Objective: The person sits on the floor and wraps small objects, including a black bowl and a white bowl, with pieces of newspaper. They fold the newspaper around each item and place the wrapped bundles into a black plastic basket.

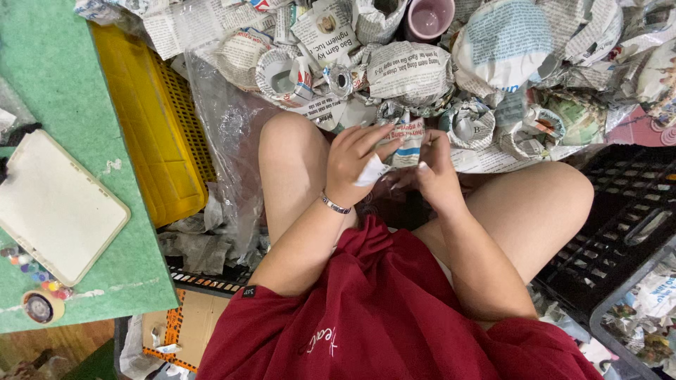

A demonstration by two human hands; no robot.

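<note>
A white tablet (56, 205) lies on the green table (63, 91) at the 9 o'clock side of the view. A yellow crate (151, 119) stands just beside the table, with clear plastic sheeting (232, 134) against it. At 12 o'clock, a heap of newspaper-wrapped bundles (412, 70) fills the floor; a pink cup (429, 17) sits among them. A black crate (620, 225) stands at 3 o'clock.

The left hand (355, 162) is held above the left knee, fingers curled, with a white bandage at its thumb base and a bracelet (336, 205) at the wrist. The right hand (436, 172) faces it, fingers bent upward. Both hands grip one small newspaper bundle (408, 144) between them, at the view centre, between the knees and just in front of the heap. Nothing blocks the hands.
</note>
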